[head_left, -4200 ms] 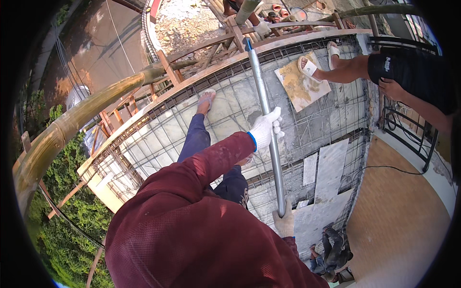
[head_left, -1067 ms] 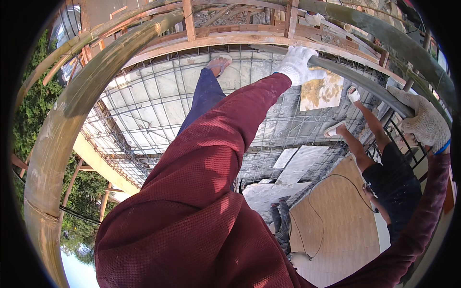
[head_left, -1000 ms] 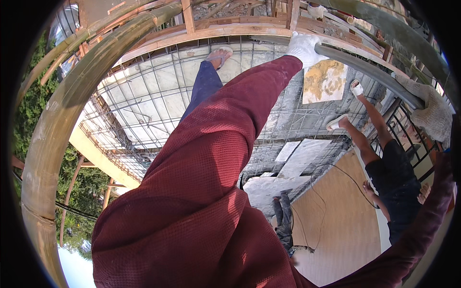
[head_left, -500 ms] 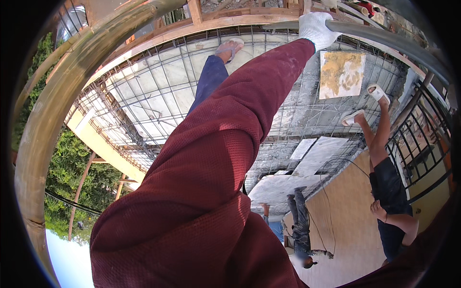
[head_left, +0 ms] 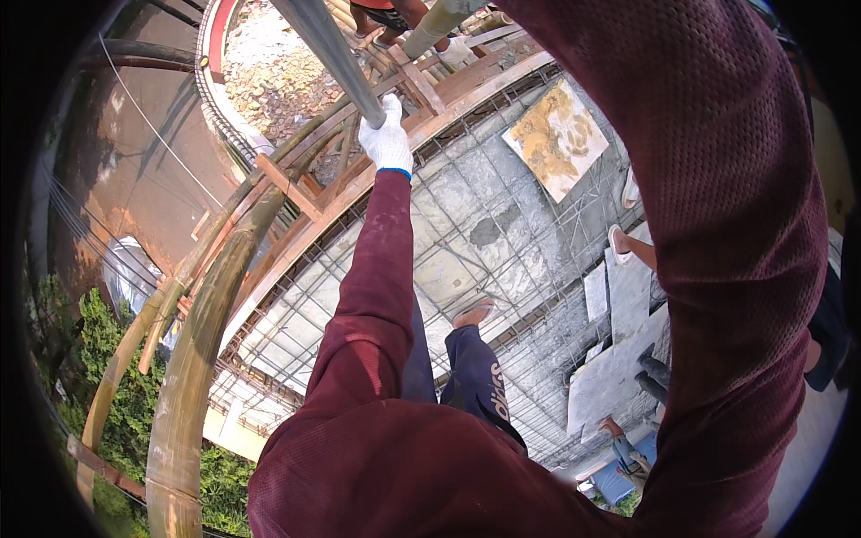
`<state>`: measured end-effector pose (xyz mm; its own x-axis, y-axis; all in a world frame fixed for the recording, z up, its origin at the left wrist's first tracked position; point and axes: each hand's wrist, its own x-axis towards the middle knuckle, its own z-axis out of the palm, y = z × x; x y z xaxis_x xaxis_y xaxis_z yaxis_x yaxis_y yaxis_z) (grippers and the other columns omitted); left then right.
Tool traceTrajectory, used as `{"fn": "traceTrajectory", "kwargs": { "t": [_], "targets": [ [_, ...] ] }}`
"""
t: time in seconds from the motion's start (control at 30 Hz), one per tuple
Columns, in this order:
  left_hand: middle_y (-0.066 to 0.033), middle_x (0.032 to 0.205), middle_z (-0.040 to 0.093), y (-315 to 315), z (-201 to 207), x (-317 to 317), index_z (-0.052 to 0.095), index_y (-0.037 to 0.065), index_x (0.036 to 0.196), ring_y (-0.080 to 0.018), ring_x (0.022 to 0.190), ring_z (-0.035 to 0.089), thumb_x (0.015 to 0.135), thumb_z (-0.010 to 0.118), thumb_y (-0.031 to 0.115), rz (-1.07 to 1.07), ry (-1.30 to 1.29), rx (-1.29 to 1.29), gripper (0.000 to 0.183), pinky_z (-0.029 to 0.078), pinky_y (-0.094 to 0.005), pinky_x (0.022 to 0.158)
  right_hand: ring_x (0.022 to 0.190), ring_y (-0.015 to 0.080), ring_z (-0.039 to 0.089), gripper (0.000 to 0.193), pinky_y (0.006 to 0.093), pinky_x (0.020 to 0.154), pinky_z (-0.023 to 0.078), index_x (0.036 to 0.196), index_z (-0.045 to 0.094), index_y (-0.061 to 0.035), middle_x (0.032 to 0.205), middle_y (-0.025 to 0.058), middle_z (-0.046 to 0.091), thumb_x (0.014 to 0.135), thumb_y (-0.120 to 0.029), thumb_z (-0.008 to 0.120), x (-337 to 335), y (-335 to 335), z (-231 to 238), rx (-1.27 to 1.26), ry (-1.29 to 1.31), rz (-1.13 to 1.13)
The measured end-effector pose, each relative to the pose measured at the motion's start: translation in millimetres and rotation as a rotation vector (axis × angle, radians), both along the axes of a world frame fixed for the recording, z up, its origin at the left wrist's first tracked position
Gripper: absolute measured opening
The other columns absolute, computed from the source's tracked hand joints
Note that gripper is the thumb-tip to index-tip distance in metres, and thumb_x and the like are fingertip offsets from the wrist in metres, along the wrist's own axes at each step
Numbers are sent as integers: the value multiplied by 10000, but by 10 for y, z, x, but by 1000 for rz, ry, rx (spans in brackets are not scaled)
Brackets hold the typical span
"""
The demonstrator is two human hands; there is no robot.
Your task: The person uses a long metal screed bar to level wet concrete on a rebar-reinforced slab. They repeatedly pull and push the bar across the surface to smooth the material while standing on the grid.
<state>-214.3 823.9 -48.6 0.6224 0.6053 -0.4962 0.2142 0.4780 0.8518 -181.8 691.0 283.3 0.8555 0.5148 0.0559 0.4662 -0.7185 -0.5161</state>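
The gloved left hand (head_left: 386, 139) clamps the grey metal pole (head_left: 330, 56), the rebar grid (head_left: 439, 240) lies underfoot, and the right hand, out of view, cannot be assessed.

The pipe (head_left: 334, 63) is plain grey. On it, the left hand (head_left: 386, 139) wears a white glove (head_left: 387, 151) with a blue cuff edge (head_left: 395, 172); below it, the sleeve (head_left: 384, 251) is maroon. Right of the pipe, a white board (head_left: 556, 142) bears ochre blotches; far below left of it, foliage (head_left: 106, 359) is green.
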Motion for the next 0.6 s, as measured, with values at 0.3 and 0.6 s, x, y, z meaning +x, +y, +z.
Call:
{"fn": "traceTrajectory", "kwargs": {
  "t": [0.3, 0.6],
  "targets": [
    [9, 830, 604, 159, -10, -224, 629, 45, 891, -120, 778, 547, 942, 795, 262, -109, -47, 48, 278, 455, -323, 732, 900, 193, 737, 403, 309, 805, 593, 1305, 677, -39, 1075, 99, 758, 912, -111, 721, 223, 176, -90, 115, -172, 4],
    [-8, 819, 622, -320, 216, -515, 638, 32, 886, -131, 777, 564, 946, 791, 302, -335, -45, 214, 315, 479, -328, 739, 888, 182, 746, 333, 297, 786, 605, 1268, 704, -36, 1054, 86, 767, 946, -116, 726, 84, -53, 0, 219, -183, -26]
  ]
}}
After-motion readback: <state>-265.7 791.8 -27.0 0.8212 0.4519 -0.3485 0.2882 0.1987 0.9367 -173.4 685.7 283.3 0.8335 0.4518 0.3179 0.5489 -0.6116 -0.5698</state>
